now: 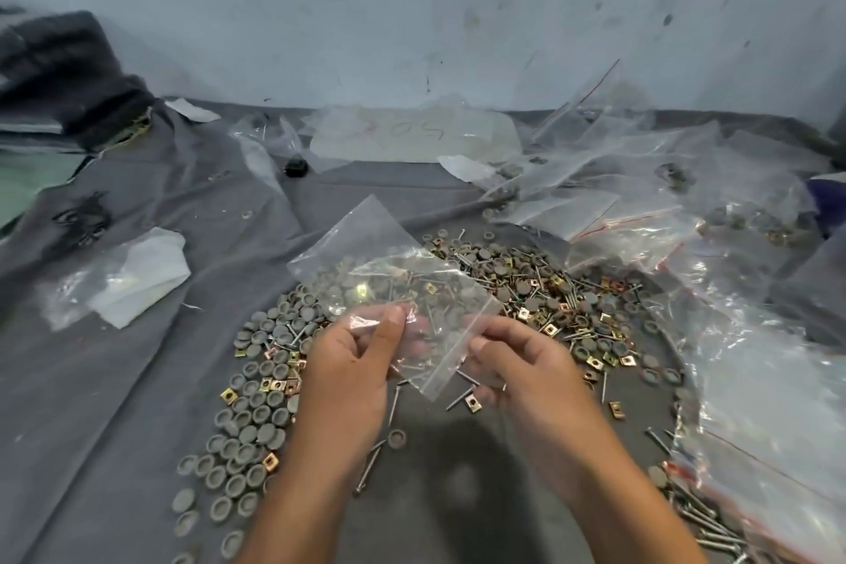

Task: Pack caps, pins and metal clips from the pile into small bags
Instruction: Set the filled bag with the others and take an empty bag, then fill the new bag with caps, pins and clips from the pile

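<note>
Both hands, left hand [348, 362] and right hand [522, 362], pinch small bag [393, 279] above pile [549, 289].

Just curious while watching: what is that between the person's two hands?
In the head view, a small clear bag spans the gap, pinched by the left hand and the right hand. Under it lies the pile.

grey cloth [151, 380], dark folded fabric [59, 69] far left, stained wall [412, 5]
</note>
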Demonstrator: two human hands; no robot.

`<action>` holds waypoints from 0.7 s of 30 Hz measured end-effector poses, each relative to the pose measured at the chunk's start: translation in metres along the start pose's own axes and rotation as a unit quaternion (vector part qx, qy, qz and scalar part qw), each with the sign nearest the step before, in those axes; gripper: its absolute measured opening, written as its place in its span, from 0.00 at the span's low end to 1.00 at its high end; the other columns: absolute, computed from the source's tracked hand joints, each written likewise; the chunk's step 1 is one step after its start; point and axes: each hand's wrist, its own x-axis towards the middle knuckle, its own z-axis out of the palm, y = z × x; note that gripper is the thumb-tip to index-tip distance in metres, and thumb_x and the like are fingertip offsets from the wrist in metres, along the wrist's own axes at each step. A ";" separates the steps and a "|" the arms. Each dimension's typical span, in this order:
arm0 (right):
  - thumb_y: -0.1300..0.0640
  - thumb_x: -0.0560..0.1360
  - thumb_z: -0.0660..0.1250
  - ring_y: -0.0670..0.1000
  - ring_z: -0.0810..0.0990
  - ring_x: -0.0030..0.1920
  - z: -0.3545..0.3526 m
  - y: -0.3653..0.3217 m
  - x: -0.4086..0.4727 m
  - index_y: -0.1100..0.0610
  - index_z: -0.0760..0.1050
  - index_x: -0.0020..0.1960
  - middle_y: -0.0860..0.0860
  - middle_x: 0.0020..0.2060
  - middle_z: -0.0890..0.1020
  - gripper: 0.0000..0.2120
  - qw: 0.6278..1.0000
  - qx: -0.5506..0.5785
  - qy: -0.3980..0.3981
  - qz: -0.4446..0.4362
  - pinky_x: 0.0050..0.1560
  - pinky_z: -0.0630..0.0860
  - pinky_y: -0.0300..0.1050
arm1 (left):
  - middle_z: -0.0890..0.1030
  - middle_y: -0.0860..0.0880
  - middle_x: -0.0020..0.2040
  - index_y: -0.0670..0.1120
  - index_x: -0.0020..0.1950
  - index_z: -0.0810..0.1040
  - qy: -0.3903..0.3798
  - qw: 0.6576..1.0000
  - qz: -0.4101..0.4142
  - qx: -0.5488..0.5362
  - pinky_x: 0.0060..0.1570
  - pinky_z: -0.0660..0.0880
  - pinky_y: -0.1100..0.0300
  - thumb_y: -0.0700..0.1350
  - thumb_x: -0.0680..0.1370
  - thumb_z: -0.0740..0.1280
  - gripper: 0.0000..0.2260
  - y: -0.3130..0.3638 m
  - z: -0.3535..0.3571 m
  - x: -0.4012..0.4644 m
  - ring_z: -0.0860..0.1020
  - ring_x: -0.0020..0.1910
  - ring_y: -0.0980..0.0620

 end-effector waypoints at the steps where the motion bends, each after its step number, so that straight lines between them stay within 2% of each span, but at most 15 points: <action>1: 0.65 0.78 0.67 0.48 0.79 0.42 0.002 0.000 0.000 0.53 0.85 0.44 0.52 0.41 0.84 0.11 1.000 0.018 -0.003 0.007 0.34 0.72 0.37 | 0.87 0.46 0.40 0.44 0.51 0.83 -0.006 1.000 -0.008 0.003 0.37 0.79 0.64 0.50 0.79 0.67 0.11 0.000 0.001 -0.001 0.86 0.40 0.51; 3: 0.65 0.79 0.66 0.47 0.77 0.39 0.003 0.001 0.000 0.48 0.84 0.37 0.50 0.37 0.81 0.18 0.999 0.029 0.001 0.013 0.34 0.70 0.38 | 0.87 0.50 0.45 0.48 0.55 0.80 0.016 0.999 -0.007 0.028 0.42 0.78 0.62 0.57 0.73 0.68 0.17 -0.003 0.003 -0.001 0.85 0.45 0.51; 5: 0.63 0.79 0.67 0.45 0.77 0.37 0.004 0.001 0.000 0.46 0.84 0.36 0.49 0.37 0.81 0.18 1.000 0.026 0.005 0.010 0.32 0.70 0.36 | 0.80 0.52 0.51 0.53 0.56 0.72 0.113 0.990 0.021 0.078 0.45 0.74 0.62 0.63 0.68 0.69 0.22 -0.003 0.004 -0.003 0.81 0.48 0.53; 7: 0.60 0.79 0.68 0.44 0.78 0.38 0.006 0.002 -0.002 0.46 0.85 0.38 0.48 0.38 0.82 0.15 1.000 0.004 0.000 -0.010 0.32 0.71 0.34 | 0.73 0.53 0.52 0.53 0.58 0.68 0.196 0.959 0.131 0.156 0.48 0.71 0.61 0.64 0.70 0.70 0.24 0.000 0.003 -0.006 0.74 0.48 0.54; 8: 0.58 0.79 0.69 0.43 0.79 0.39 0.007 0.002 -0.002 0.46 0.85 0.39 0.48 0.38 0.82 0.13 1.000 -0.018 -0.003 -0.025 0.32 0.71 0.34 | 0.73 0.55 0.51 0.54 0.57 0.70 0.181 0.939 0.207 0.205 0.49 0.70 0.61 0.63 0.73 0.72 0.21 0.001 0.002 -0.007 0.73 0.48 0.55; 9: 0.55 0.79 0.69 0.42 0.79 0.39 0.008 0.001 -0.002 0.46 0.85 0.40 0.47 0.37 0.83 0.11 0.998 -0.041 -0.009 -0.041 0.33 0.72 0.33 | 0.74 0.58 0.50 0.54 0.55 0.73 0.133 0.920 0.266 0.255 0.48 0.70 0.62 0.60 0.75 0.72 0.16 0.000 0.001 -0.009 0.74 0.48 0.56; 11: 0.53 0.79 0.69 0.40 0.77 0.37 0.010 0.001 -0.002 0.47 0.85 0.41 0.45 0.35 0.82 0.10 0.995 -0.068 -0.027 -0.066 0.33 0.71 0.33 | 0.78 0.61 0.47 0.56 0.50 0.77 0.020 0.893 0.311 0.324 0.46 0.70 0.64 0.58 0.73 0.72 0.10 0.001 0.000 -0.010 0.76 0.47 0.57; 13: 0.52 0.79 0.68 0.39 0.77 0.35 0.009 0.000 -0.001 0.48 0.84 0.40 0.44 0.34 0.82 0.11 0.992 -0.087 -0.035 -0.081 0.34 0.71 0.32 | 0.80 0.63 0.46 0.57 0.49 0.81 -0.040 0.890 0.295 0.345 0.44 0.70 0.68 0.57 0.72 0.74 0.09 0.001 -0.001 -0.009 0.78 0.46 0.59; 16: 0.51 0.79 0.68 0.38 0.78 0.34 0.007 -0.001 0.001 0.47 0.84 0.39 0.45 0.34 0.84 0.11 0.988 -0.107 -0.045 -0.103 0.35 0.70 0.28 | 0.83 0.65 0.45 0.57 0.50 0.84 -0.069 0.895 0.271 0.349 0.44 0.74 0.70 0.51 0.71 0.78 0.09 0.000 -0.007 -0.006 0.81 0.45 0.62; 18: 0.49 0.79 0.69 0.39 0.79 0.35 0.007 -0.002 0.002 0.48 0.84 0.39 0.45 0.34 0.84 0.11 0.981 -0.147 -0.042 -0.121 0.37 0.71 0.30 | 0.84 0.67 0.44 0.58 0.50 0.85 -0.084 0.901 0.258 0.339 0.44 0.76 0.68 0.50 0.73 0.77 0.07 0.001 -0.012 -0.004 0.82 0.44 0.65; 21: 0.46 0.78 0.70 0.40 0.80 0.37 0.004 0.000 0.002 0.48 0.83 0.41 0.42 0.38 0.85 0.10 0.948 -0.271 -0.005 -0.167 0.38 0.73 0.32 | 0.83 0.69 0.43 0.63 0.49 0.84 -0.098 0.907 0.238 0.333 0.42 0.75 0.72 0.54 0.75 0.72 0.04 0.003 -0.017 -0.003 0.82 0.43 0.68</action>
